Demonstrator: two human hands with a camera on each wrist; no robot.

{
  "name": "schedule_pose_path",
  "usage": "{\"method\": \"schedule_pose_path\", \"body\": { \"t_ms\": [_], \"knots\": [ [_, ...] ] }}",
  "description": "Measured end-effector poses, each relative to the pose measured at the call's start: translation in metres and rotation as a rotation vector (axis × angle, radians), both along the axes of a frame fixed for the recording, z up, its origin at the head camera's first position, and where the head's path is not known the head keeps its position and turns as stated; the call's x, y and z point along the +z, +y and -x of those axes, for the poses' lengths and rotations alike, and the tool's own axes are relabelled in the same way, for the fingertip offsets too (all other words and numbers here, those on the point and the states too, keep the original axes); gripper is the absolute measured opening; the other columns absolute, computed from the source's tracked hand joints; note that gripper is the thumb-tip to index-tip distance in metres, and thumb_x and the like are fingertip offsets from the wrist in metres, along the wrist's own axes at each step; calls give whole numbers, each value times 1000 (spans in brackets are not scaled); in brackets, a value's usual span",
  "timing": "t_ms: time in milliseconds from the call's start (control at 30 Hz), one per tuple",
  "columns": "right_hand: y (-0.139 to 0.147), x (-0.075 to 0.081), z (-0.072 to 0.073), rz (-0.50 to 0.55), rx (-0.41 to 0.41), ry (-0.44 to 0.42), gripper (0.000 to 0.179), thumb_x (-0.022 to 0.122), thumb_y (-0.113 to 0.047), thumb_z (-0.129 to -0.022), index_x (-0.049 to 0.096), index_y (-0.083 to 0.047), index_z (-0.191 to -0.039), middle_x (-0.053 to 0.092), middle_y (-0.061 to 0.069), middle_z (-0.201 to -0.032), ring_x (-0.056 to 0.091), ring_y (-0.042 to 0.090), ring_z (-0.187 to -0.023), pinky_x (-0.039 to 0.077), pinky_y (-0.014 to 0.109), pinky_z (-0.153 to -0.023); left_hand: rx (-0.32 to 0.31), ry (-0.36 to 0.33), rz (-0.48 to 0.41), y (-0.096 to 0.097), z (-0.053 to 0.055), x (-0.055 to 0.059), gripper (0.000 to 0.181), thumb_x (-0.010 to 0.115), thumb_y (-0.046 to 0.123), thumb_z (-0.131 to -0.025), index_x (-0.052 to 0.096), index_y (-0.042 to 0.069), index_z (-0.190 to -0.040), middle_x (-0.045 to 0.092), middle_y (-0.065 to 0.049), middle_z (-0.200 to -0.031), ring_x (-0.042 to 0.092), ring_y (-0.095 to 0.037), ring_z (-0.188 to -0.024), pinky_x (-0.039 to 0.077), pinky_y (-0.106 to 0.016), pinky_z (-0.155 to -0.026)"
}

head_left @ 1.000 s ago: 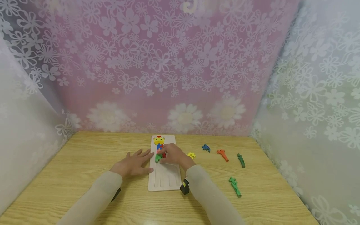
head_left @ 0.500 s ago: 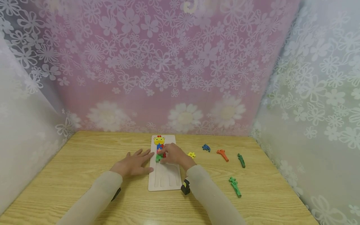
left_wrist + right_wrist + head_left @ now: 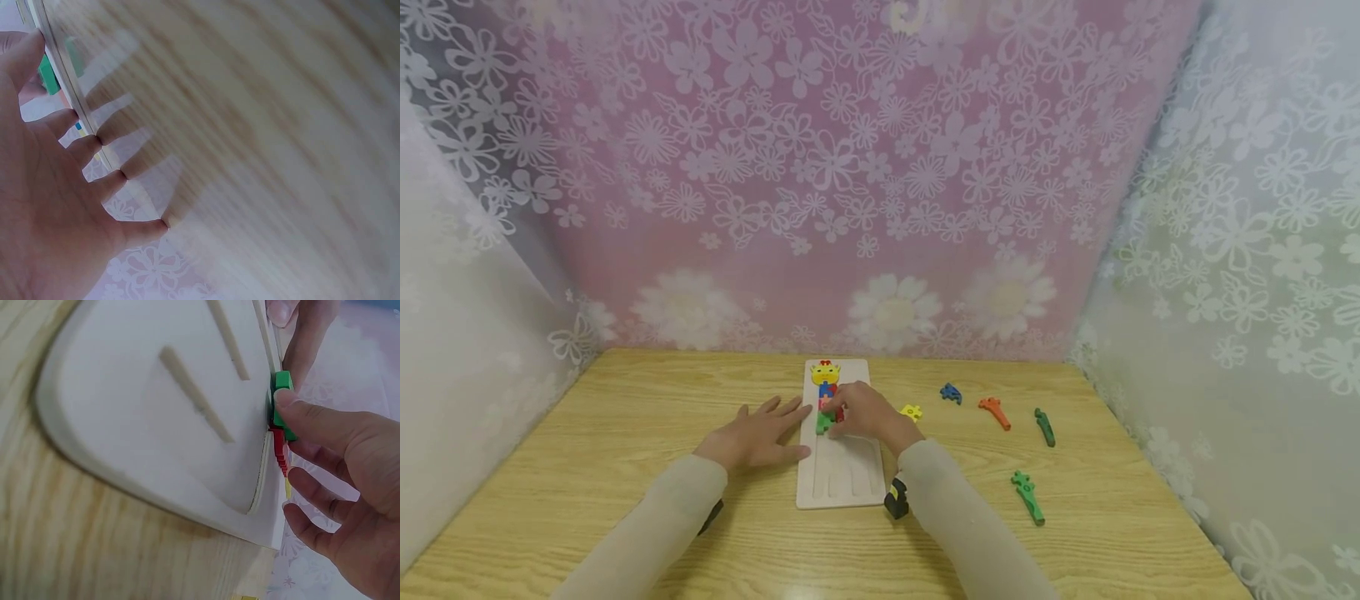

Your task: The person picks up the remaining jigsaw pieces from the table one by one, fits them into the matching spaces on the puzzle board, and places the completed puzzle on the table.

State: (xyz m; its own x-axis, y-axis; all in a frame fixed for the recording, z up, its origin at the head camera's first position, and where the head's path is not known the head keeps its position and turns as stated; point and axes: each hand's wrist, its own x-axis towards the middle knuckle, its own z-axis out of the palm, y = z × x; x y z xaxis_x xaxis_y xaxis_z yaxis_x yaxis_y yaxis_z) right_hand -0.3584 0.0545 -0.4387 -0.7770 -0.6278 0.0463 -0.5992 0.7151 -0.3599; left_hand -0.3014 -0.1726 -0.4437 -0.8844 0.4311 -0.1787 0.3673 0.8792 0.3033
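A pale wooden puzzle board [image 3: 842,493] lies on the table, with a yellow giraffe-head piece [image 3: 826,376] at its top. Blue, pink and red pieces sit below the head; the red piece [image 3: 279,447] shows beside the recess in the right wrist view. My right hand [image 3: 867,410] pinches a green puzzle piece [image 3: 283,381] between thumb and index finger, right at the lower end of those pieces. The other right fingers are loosely bent. Spread flat on the left side, my left hand [image 3: 756,439] touches the board's left edge with thumb and fingertips.
Loose pieces lie on the wooden table [image 3: 647,400] right of the board: yellow [image 3: 912,412], partly behind the right hand, blue [image 3: 951,393], orange [image 3: 995,413], dark green [image 3: 1044,427] and light green [image 3: 1027,498]. Floral curtains [image 3: 880,167] stand behind and at both sides.
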Motion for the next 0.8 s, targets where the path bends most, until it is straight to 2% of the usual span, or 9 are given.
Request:
{"method": "schedule_pose_path", "body": {
  "t_ms": [133,300,533,800],
  "knots": [
    [0,-2,0,-12,14,33,32,87,-24,-84,82,-14,-113,78,0,-112,67,15,-102,54,32,-99,1,2,9,-1,1,-1,82,52,68,-98,28,27,-165,21,-3,-174,17,-43,-160,10,-82,-118],
    [-2,-3,-1,-41,22,57,32,86,-26,-85,81,-15,-115,77,-2,-108,64,14,-98,54,30,-96,7,-1,20,-1,2,-3,83,51,70,-97,28,28,-165,21,-2,-174,16,-42,-160,10,-82,-118],
    [-2,-4,2,-60,21,44,31,85,-24,-86,81,-16,-115,76,-3,-109,62,10,-94,54,27,-92,7,-1,17,-1,4,-4,82,51,69,-97,27,29,-165,20,-1,-174,16,-42,-161,9,-81,-119],
    [-2,-4,1,-78,22,57,32,85,-26,-86,81,-17,-117,75,-3,-106,60,11,-92,51,24,-88,7,1,12,-1,6,-5,83,52,69,-97,28,28,-165,21,-2,-174,16,-43,-160,9,-82,-118]
  ]
}}
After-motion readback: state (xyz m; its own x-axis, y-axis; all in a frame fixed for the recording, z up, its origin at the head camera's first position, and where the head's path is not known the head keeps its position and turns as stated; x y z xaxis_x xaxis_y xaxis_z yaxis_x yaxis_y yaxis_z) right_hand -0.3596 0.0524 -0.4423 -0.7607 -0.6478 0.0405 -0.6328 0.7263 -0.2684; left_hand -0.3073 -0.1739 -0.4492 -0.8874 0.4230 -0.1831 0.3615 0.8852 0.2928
